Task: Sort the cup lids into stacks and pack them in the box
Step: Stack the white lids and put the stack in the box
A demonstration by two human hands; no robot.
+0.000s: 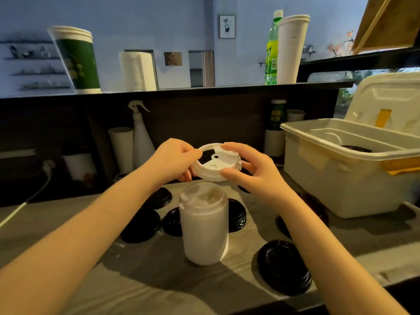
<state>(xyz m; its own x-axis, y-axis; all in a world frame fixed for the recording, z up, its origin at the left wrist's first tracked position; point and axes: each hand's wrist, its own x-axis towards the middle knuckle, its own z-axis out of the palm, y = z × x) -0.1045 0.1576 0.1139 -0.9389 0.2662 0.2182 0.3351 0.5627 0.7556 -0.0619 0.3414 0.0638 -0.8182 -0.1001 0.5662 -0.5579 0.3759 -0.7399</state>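
Sorting partway: left hand [175, 160] and right hand [252, 171] pinch white lid [216, 164] over white stack [204, 223]; black lids [284, 267] mostly loose on counter [363, 235], few in box [341, 178].

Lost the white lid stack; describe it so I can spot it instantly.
Start at the grey counter, left of the open plastic box. Near its middle stands the white stack, flanked by black lids. It alone is tall and pale; they lie low and flat.
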